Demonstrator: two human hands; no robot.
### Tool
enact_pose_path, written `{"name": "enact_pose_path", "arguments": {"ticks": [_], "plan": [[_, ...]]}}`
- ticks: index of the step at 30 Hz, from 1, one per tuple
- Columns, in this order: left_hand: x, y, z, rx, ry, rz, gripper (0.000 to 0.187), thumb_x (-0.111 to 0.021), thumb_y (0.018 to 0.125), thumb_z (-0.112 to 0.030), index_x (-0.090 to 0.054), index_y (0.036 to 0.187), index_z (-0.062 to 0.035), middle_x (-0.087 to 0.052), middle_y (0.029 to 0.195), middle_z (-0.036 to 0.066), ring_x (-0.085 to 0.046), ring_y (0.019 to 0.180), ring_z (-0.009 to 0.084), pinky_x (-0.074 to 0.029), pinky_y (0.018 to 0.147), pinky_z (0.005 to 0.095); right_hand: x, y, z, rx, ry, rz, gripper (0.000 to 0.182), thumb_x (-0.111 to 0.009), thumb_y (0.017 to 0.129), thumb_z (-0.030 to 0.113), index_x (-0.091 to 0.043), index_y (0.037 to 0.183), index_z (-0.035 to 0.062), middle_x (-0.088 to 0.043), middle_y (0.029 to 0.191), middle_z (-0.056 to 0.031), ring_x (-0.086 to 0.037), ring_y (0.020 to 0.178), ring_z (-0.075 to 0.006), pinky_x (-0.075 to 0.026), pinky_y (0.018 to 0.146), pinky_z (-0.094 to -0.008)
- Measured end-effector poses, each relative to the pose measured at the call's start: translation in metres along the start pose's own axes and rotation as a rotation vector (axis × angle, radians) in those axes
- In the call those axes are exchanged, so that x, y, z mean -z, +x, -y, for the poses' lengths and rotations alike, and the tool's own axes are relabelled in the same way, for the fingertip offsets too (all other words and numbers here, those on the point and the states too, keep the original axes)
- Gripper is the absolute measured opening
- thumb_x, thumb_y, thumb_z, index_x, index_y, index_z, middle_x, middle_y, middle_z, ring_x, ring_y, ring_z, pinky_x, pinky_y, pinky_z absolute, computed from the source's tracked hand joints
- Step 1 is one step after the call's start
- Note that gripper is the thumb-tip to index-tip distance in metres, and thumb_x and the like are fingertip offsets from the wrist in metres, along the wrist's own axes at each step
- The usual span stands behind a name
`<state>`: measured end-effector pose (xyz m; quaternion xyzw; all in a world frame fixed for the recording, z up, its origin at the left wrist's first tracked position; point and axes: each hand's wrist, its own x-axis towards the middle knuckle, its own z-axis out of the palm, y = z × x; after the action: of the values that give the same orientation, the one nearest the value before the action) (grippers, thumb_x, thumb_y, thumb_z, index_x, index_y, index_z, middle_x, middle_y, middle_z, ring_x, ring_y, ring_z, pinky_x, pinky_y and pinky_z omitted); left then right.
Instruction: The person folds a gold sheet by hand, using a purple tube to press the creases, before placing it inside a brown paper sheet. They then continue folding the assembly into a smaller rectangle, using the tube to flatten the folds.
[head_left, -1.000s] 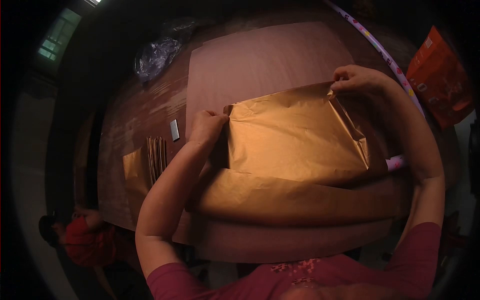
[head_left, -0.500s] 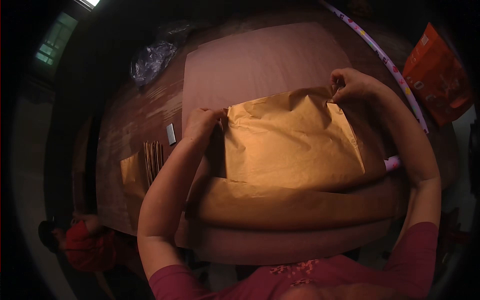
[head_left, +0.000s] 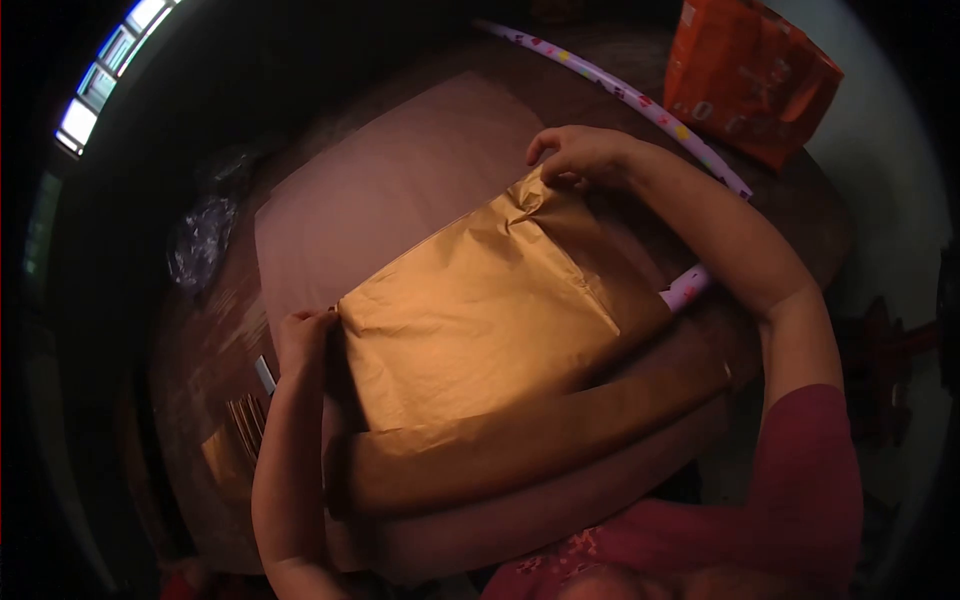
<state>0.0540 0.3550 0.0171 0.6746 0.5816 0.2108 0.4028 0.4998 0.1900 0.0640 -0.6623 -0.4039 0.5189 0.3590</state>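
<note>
A sheet of shiny golden-brown paper (head_left: 470, 320) lies in front of me, wrinkled and partly folded, with a long folded band (head_left: 530, 435) along its near side. My left hand (head_left: 303, 338) pinches the sheet's left corner between thumb and fingers. At the far right corner, my right hand (head_left: 575, 155) grips the paper, which is bunched into creases just below the fingers. Between the two hands the far edge runs fairly straight. Beneath the golden paper are large pinkish-brown sheets (head_left: 390, 170).
Left of my forearm are a stack of folded brown paper pieces (head_left: 245, 425) and a small grey metallic bar (head_left: 265, 374). Crumpled clear plastic (head_left: 203, 240) lies farther back. A patterned pink roll (head_left: 620, 90) and an orange bag (head_left: 745, 85) are at the far right. Another person's red clothing shows at bottom left.
My view has turned, so the table and paper appear rotated and shifted left. Both hands keep their hold on the paper's corners. The other person has mostly left the view.
</note>
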Motion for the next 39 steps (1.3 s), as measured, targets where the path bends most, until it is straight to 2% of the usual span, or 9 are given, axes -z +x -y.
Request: {"name": "enact_pose_path", "arguments": {"ticks": [4, 8, 11, 18, 20, 26, 29, 33, 39], "plan": [[0.003, 0.011, 0.013, 0.042, -0.072, 0.016, 0.014, -0.073, 0.078, -0.012, -0.071, 0.081, 0.0011, -0.067, 0.073, 0.004, -0.06, 0.065, 0.0123, -0.047, 0.062, 0.0273, -0.003, 0.011, 0.005, -0.049, 0.019, -0.076, 0.021, -0.067, 0.081, 0.008, -0.062, 0.101, 0.0071, -0.054, 0.077, 0.0012, -0.049, 0.063, -0.0087, -0.039, 0.049, -0.0259], [0.005, 0.01, 0.008, 0.053, -0.03, -0.013, 0.011, -0.072, 0.078, -0.009, -0.07, 0.078, 0.0012, -0.066, 0.073, 0.003, -0.059, 0.064, 0.0122, -0.046, 0.062, 0.0267, -0.009, 0.01, 0.011, 0.029, -0.41, -0.157, 0.024, -0.071, 0.075, 0.008, -0.067, 0.099, 0.007, -0.065, 0.084, -0.0062, -0.062, 0.068, -0.0173, -0.053, 0.057, -0.0323], [0.008, 0.018, 0.019, 0.033, -0.043, -0.006, 0.009, -0.068, 0.082, -0.008, -0.07, 0.076, -0.0009, -0.066, 0.07, 0.003, -0.06, 0.058, 0.0135, -0.047, 0.054, 0.0269, -0.007, 0.036, 0.003, 0.065, -0.671, -0.07, 0.025, -0.073, 0.073, 0.009, -0.069, 0.097, 0.0054, -0.068, 0.081, -0.0087, -0.066, 0.067, -0.0199, -0.055, 0.056, -0.0346], [0.002, -0.003, -0.008, 0.091, -0.073, -0.025, 0.011, -0.071, 0.079, -0.008, -0.067, 0.072, 0.0001, -0.063, 0.067, 0.002, -0.057, 0.057, 0.0117, -0.044, 0.054, 0.026, -0.009, 0.055, 0.007, -0.141, -0.627, -0.165, 0.014, -0.069, 0.077, 0.014, -0.071, 0.089, 0.0073, -0.069, 0.076, -0.0087, -0.066, 0.063, -0.0229, -0.054, 0.053, -0.0362], [0.003, 0.0, -0.006, 0.105, -0.045, -0.03, 0.01, -0.071, 0.079, -0.007, -0.068, 0.074, 0.0007, -0.063, 0.068, 0.002, -0.057, 0.057, 0.0125, -0.045, 0.054, 0.0266, -0.001, 0.063, 0.013, -0.104, -0.939, -0.066, 0.015, -0.066, 0.08, 0.017, -0.072, 0.09, 0.0076, -0.069, 0.078, -0.0097, -0.066, 0.062, -0.024, -0.054, 0.052, -0.0368], [0.001, 0.0, -0.007, 0.109, -0.012, -0.044, 0.01, -0.068, 0.082, -0.01, -0.069, 0.075, -0.0025, -0.062, 0.066, 0.001, -0.057, 0.055, 0.0128, -0.044, 0.051, 0.0273, -0.002, 0.038, 0.016, -0.145, -0.398, -0.161, 0.014, -0.069, 0.076, 0.013, -0.071, 0.086, 0.0042, -0.068, 0.072, -0.0116, -0.065, 0.058, -0.0216, -0.053, 0.051, -0.0362], [0.004, 0.005, -0.001, 0.136, 0.038, -0.063, 0.011, -0.068, 0.082, -0.01, -0.067, 0.074, -0.0032, -0.061, 0.065, 0.001, -0.056, 0.053, 0.0131, -0.043, 0.051, 0.0281, 0.0, 0.062, -0.013, 0.071, -0.668, -0.191, 0.013, -0.071, 0.072, 0.007, -0.072, 0.085, 0.004, -0.068, 0.071, -0.0113, -0.066, 0.059, -0.0207, -0.053, 0.053, -0.0359], [0.005, 0.003, 0.001, 0.127, -0.005, -0.104, 0.01, -0.068, 0.081, -0.01, -0.067, 0.074, -0.0035, -0.061, 0.065, 0.001, -0.056, 0.053, 0.0133, -0.043, 0.05, 0.0288, -0.003, 0.023, -0.01, 0.285, -0.611, -0.207, 0.017, -0.073, 0.067, 0.003, -0.072, 0.084, 0.0045, -0.069, 0.074, -0.012, -0.068, 0.064, -0.023, -0.054, 0.058, -0.037], [0.006, 0.003, 0.001, 0.163, -0.006, -0.042, 0.008, -0.068, 0.08, -0.009, -0.067, 0.075, -0.0028, -0.062, 0.067, 0.002, -0.056, 0.055, 0.0133, -0.044, 0.051, 0.0276, -0.001, 0.008, -0.007, 0.341, -0.698, -0.226, 0.017, -0.075, 0.067, 0.004, -0.069, 0.083, 0.0032, -0.071, 0.081, -0.0149, -0.069, 0.078, -0.0259, -0.055, 0.069, -0.0371]]}}
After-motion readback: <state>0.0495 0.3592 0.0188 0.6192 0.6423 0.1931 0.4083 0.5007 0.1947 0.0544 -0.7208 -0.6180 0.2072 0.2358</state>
